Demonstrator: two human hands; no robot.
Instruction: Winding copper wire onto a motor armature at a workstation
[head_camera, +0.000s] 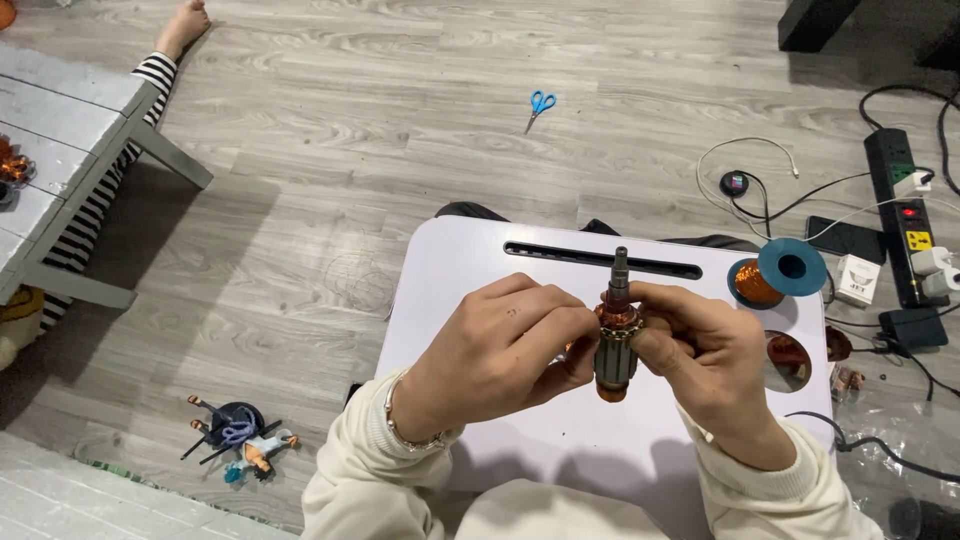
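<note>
At the far left a grey wooden bench (60, 130) stands on the plank floor (330, 170), with another person's striped sleeve (120, 150) and bare foot (185, 25) showing beside and beyond it. Near the left, a small toy figure (240, 435) lies on the floor. Further off, towards the middle, a pair of blue-handled scissors (540, 105) lies on the boards.

In the middle a small white bench (470, 260) with a long dark slot (600, 260) along its far edge sits over the person's lap. Above it the left hand (500, 355), with a bracelet at the wrist and a cream cuff, is closed, its fingertips pinching at the left side of a motor armature (615, 345). The armature is held upright above the white bench, between the two hands, its steel shaft (620, 270) pointing away and copper winding showing at top and bottom. The right hand (700, 355) is closed around the armature's right side, thumb and fingers gripping it.

To the right, a blue spool of copper wire (775, 272) lies on the far right corner of the white bench, and a round hole in the bench top (785, 362) shows more copper. Further right on the floor lie a black phone (845, 238), a black power strip (900, 215) with plugs in it, and loose cables.
</note>
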